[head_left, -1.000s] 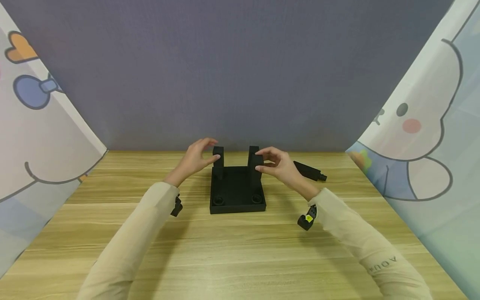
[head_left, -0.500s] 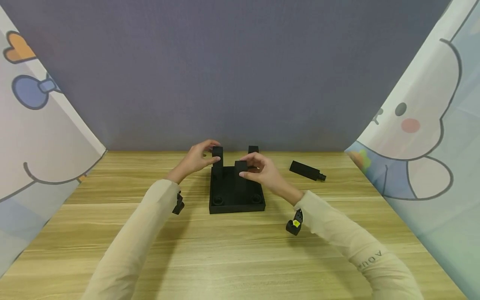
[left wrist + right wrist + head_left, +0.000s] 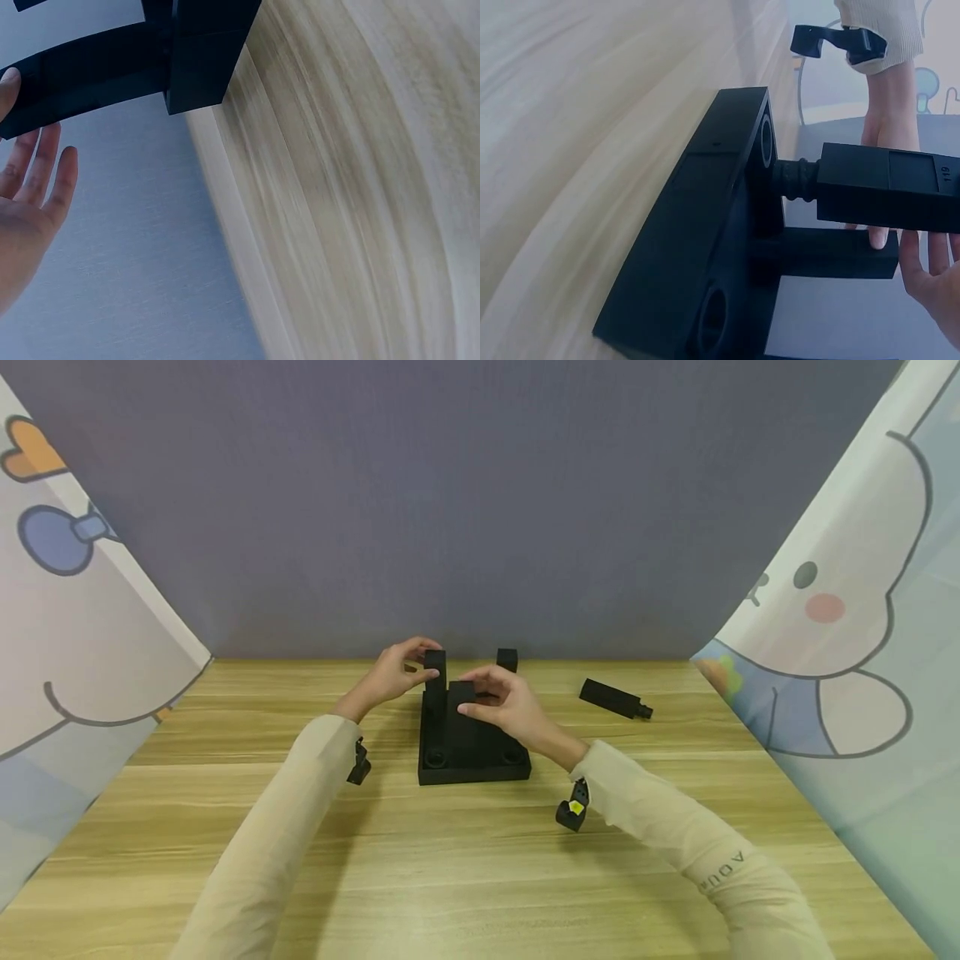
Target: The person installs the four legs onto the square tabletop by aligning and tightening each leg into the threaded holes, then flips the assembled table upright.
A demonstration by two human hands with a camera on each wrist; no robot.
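Observation:
A black square tabletop (image 3: 472,775) lies on the table with its recessed side up and round holes at its front corners. At its back left, a black table leg (image 3: 435,662) stands upright, and my left hand (image 3: 388,675) holds its upper part between thumb and fingers. My right hand (image 3: 510,706) grips another table leg (image 3: 461,697) by its top, over the front left part of the tabletop. The threaded end (image 3: 795,180) of this leg points at the tabletop; I cannot tell whether it touches the hole. A third leg (image 3: 507,658) stands at the back right.
A loose black leg (image 3: 609,697) with a threaded end lies on the wooden table (image 3: 450,877), right of the tabletop. A grey panel (image 3: 480,510) rises behind. Printed curtains (image 3: 847,610) hang at both sides.
My right hand has carried its leg leftwards, from the tabletop's right side to over the front left part. The left hand stays at the back left leg, its fingers slightly closer round it.

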